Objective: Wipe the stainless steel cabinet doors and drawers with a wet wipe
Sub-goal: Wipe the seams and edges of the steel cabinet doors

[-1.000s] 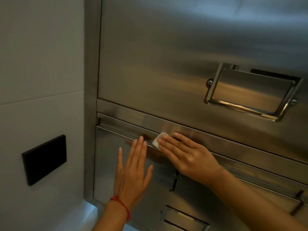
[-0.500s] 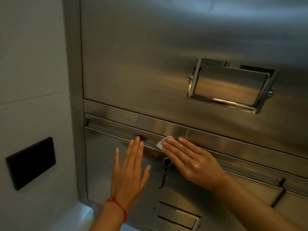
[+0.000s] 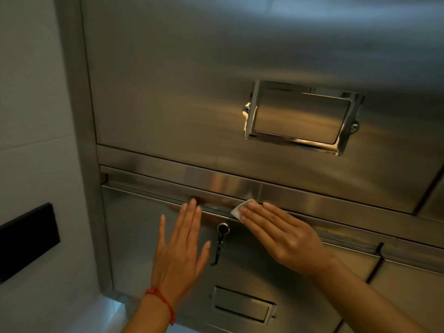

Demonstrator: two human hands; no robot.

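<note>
While the right hand presses the wet wipe flat under straight fingers on the lower drawer's top lip, the left hand, at 9 o'clock of it and apart, lies spread on the drawer front, probably bracing it, though contact is unclear. Key in lock hangs between them, so strokes likely skirt it.

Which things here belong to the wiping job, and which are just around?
Job:
- wet wipe under the right hand
- left hand flat on the lower drawer
- upper drawer

Just around:
- key in the lock
- black wall plate
- red wrist string
</note>
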